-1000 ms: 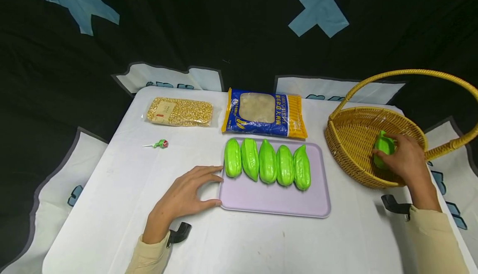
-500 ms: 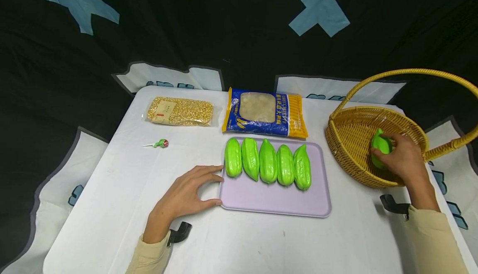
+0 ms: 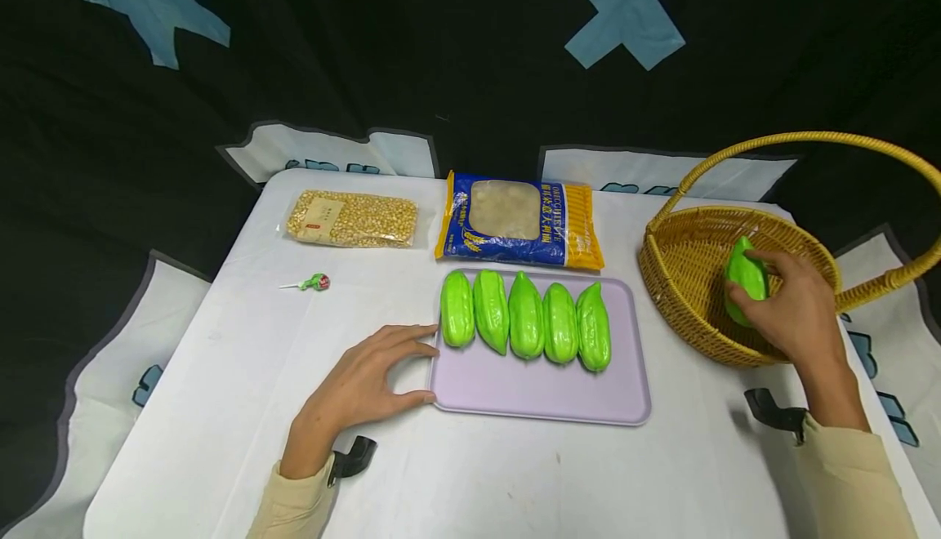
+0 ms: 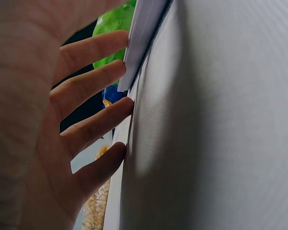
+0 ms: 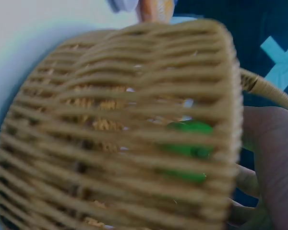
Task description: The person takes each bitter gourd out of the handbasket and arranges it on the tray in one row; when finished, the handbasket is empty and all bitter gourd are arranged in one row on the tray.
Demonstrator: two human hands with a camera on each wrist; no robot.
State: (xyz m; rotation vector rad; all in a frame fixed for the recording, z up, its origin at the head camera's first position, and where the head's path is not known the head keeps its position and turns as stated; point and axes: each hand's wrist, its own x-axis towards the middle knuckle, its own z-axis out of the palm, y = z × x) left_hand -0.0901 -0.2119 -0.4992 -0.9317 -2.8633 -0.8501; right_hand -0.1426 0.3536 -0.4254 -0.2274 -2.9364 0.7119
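My right hand (image 3: 797, 306) reaches into the wicker basket (image 3: 680, 314) and holds a green star fruit (image 3: 744, 278), ridged and pointed at one end, between thumb and fingers. In the right wrist view the basket's woven wall (image 5: 134, 124) partly covers that star fruit (image 5: 187, 148). My left hand (image 3: 360, 388) touches the left edge of a lilac tray (image 3: 540, 396), thumb and fingers spread. The left wrist view shows its fingertips (image 4: 115, 40) against the tray's rim (image 4: 143, 36). Several more green star fruits (image 3: 527, 318) lie side by side along the tray's far half.
Behind the tray lies a blue and yellow pasta bag (image 3: 515, 220). A clear bag of corn kernels (image 3: 353, 219) is at the back left, with a lollipop (image 3: 316, 282) in front of it. The basket's tall handle (image 3: 816, 139) arches over its opening.
My right hand has lifted the star fruit slightly, up and to the left within the basket, and the fruit now stands more upright. The left hand and the tray have stayed put.
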